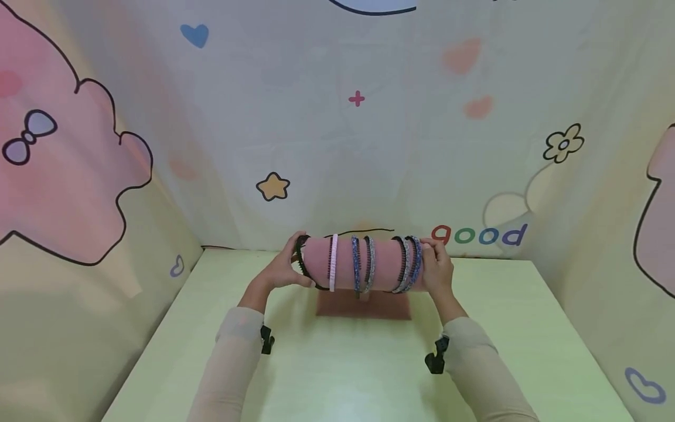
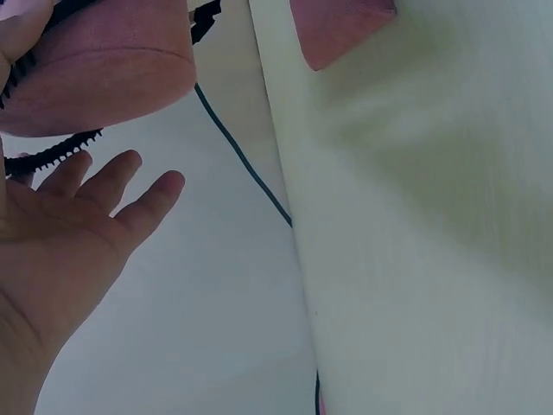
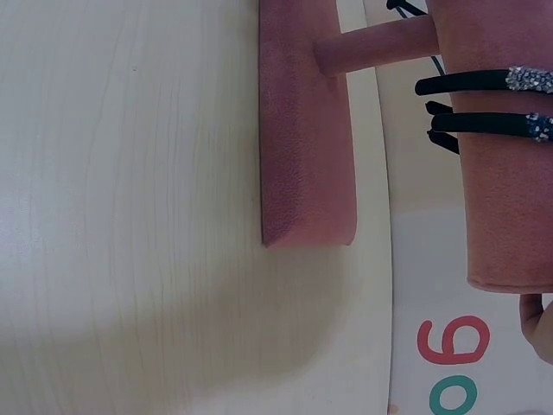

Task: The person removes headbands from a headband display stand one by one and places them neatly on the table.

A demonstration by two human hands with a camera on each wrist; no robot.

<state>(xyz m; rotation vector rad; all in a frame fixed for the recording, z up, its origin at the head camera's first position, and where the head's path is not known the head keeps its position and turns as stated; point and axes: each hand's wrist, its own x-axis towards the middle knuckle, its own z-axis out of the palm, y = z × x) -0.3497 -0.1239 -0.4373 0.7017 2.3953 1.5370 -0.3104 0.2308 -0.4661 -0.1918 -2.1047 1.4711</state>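
Note:
A pink padded headband stand (image 1: 345, 264) lies crosswise on its post, with several headbands round its roll. Around the roll's left end, my left hand (image 1: 285, 266) holds a black toothed headband (image 1: 302, 258), thumb low and fingers high. The left wrist view shows this black headband (image 2: 56, 156) by the spread fingers of the left hand (image 2: 73, 242). At the roll's right end, my right hand (image 1: 437, 269) grips the edge; the right wrist view catches only part of that hand (image 3: 540, 328). White (image 1: 333, 264), blue glittery (image 1: 355, 264) and silver glittery (image 1: 370, 264) headbands sit between the hands.
The stand's flat pink base (image 1: 364, 308) rests on a pale wooden table (image 1: 337, 369). A patterned cloth backdrop (image 1: 316, 117) rises right behind the table's rear edge and along both sides.

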